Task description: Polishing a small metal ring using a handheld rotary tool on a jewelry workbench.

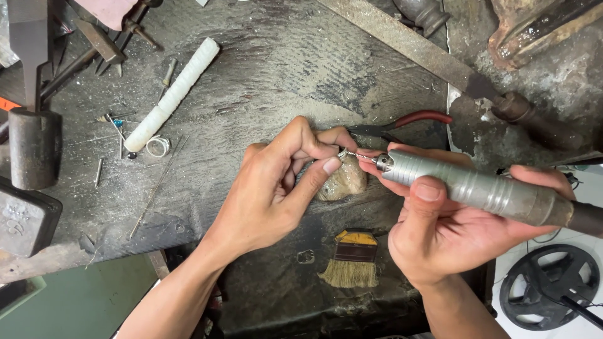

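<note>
— While the left hand [276, 182] curls up tight, what is it pinching?

— A tiny silver ring [343, 152], held between the thumb and fingertips, just above a small tan block [344, 181] in the middle of the table [282, 69].

— And the right hand [440, 226]?

— Its fingers are wrapped closed around a grey metal rotary tool [483, 188]. The thin tip points to 9 o'clock and touches the ring.

— What lies around them?

— Red-handled pliers [402, 124] sit just at 12 o'clock from the hands. A small brush [352, 260] lies at 6 o'clock. A white ridged stick [171, 95] lies at 10 o'clock, with a little wire ring [158, 147] by its lower end. A hammer [31, 107] stands far out at 9 o'clock.

— Any boxes or bowls?

— I can't see any holding things.
</note>
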